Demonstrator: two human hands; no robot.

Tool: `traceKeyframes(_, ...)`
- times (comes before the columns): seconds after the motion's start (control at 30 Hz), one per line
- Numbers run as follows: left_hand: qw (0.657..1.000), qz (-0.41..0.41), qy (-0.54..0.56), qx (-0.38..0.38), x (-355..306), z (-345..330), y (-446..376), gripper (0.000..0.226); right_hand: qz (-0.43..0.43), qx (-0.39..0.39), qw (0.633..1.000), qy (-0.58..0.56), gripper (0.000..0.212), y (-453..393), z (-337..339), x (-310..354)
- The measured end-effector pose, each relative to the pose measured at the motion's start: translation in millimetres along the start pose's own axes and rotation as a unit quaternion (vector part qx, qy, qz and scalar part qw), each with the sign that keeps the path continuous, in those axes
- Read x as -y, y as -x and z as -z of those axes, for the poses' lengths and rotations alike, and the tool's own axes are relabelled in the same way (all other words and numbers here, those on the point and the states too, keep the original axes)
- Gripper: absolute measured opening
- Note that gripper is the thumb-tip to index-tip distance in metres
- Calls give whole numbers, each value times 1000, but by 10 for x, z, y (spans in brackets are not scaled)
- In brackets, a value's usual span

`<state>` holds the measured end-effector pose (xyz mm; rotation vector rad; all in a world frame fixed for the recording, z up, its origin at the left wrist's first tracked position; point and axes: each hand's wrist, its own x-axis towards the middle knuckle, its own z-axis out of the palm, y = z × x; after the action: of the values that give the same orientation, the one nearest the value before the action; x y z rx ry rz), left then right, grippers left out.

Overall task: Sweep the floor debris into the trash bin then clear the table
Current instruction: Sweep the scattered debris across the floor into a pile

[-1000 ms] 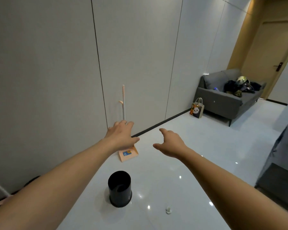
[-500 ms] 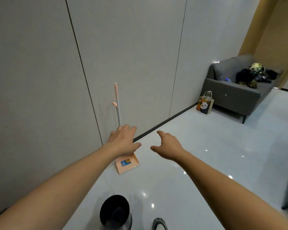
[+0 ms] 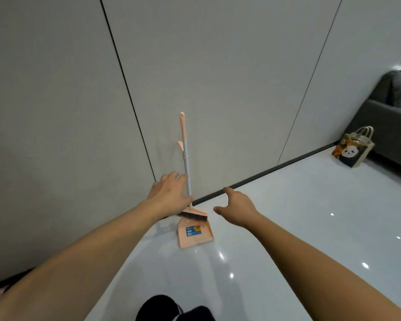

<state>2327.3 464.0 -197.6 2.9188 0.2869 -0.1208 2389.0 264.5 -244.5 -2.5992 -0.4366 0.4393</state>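
A broom [image 3: 185, 156] with a pink and pale blue handle stands upright against the grey wall, its black bristles [image 3: 193, 215] resting in a pink dustpan [image 3: 195, 237] on the white floor. My left hand [image 3: 169, 194] is stretched out at the lower part of the handle, fingers spread beside it and not wrapped around it. My right hand [image 3: 237, 209] hovers just right of the dustpan, thumb and forefinger apart, holding nothing. The trash bin and the table are out of view.
A panda-print paper bag [image 3: 353, 150] stands on the floor at the right, beside a grey sofa [image 3: 394, 117]. A black skirting strip [image 3: 264, 173] runs along the wall's foot. Dark shapes, probably my feet [image 3: 171, 309], show at the bottom edge.
I have come closer to the broom and dustpan. The black bin has slipped out of the bottom of the view. My left hand has reached the broom handle.
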Motion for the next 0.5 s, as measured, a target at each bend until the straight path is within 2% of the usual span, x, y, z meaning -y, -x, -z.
traceKeyframes(0.27,1000,29,4,12,427,-34,-1101,64,17,42,999,-9,79,-1112,-142,254)
traceKeyframes(0.5,1000,-3,4,22,901,-175,-2454,62,-52,89,993,-59,71,-2369,-462,494)
